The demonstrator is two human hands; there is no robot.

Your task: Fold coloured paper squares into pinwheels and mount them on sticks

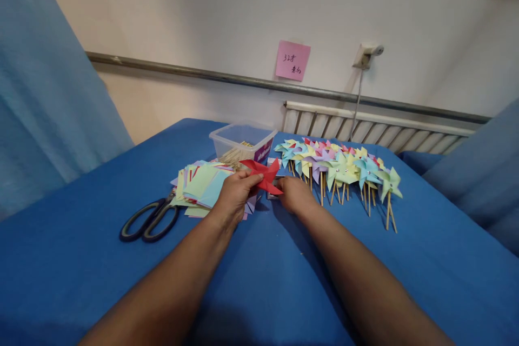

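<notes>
My left hand (pixel 234 194) grips a red folded paper pinwheel head (pixel 263 174) by its left edge, holding it just above the blue cloth. To the right of it my right hand (pixel 295 194) rests low on the cloth, its fingers curled beneath the red paper; whether they pinch something small is hidden. Under my left hand lies a stack of coloured paper squares (pixel 200 184).
Black-handled scissors (pixel 150 220) lie left of the paper stack. A clear plastic box (pixel 242 139) with wooden sticks stands behind. Several finished pinwheels on sticks (pixel 344 170) lie in a row to the right. A radiator (pixel 373 130) and a pink note (pixel 292 60) are on the wall.
</notes>
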